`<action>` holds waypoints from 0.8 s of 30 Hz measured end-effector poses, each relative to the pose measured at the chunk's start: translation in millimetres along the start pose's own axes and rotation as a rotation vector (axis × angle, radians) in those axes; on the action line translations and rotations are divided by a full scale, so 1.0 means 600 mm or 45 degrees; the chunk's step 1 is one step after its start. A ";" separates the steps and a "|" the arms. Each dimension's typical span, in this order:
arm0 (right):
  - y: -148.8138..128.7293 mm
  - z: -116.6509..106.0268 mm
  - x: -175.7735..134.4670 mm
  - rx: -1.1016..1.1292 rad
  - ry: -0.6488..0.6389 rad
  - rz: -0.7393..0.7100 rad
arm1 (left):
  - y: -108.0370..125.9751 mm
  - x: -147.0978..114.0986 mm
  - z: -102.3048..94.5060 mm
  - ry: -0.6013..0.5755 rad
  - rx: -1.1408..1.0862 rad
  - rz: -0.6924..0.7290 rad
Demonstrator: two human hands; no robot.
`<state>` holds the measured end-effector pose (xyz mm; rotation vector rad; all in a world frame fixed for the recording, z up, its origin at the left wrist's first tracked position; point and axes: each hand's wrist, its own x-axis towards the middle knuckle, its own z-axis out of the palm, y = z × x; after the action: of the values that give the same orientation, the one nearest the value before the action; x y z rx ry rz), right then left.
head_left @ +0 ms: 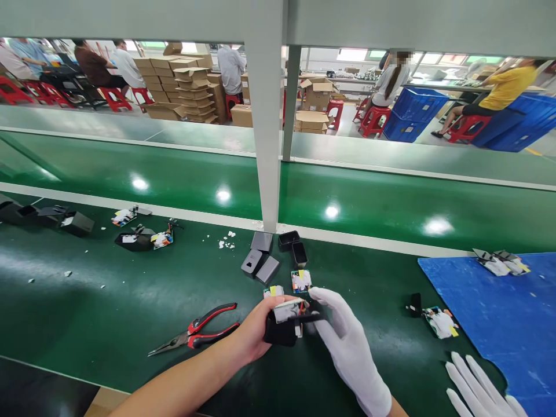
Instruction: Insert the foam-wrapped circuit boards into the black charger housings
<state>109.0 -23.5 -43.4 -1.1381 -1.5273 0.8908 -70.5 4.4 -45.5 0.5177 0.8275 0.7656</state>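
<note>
My bare left hand (254,330) is wrapped round a black plastic casing (280,333), just above the green bench. Out of the casing shows a circuit board (286,311) with white filler and red wires. My right hand (347,341), in a white glove, has its thumb and fingers at a flat black end plate (310,317) beside that board; the exact contact is partly hidden by blur. Just beyond my hands lie two loose circuit boards, one board (301,281) in full view and another board (273,291) partly covered by my left hand. Long-nose pliers (193,333) with red-black handles rest left of my left hand.
Grey covers (260,260) and black open housings (299,252) stand near the post (269,145). More boards and casings (78,223) lie left. At right are a board (441,321), a blue sheet (499,307) and a white glove (482,388). Several people sit beyond the bench.
</note>
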 end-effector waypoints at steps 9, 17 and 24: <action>0.012 0.053 -0.039 0.096 -0.059 0.136 | -0.013 -0.011 0.003 0.127 0.416 0.408; 0.006 0.051 -0.032 0.252 0.196 -0.015 | -0.041 -0.023 -0.006 0.037 0.903 0.760; -0.002 0.013 -0.019 0.317 0.160 0.023 | -0.028 -0.017 -0.020 -0.136 1.153 0.749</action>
<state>101.9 -34.7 -47.6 -1.0079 -1.2673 0.9731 -78.0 -12.6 -59.1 1.6484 0.9079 0.8557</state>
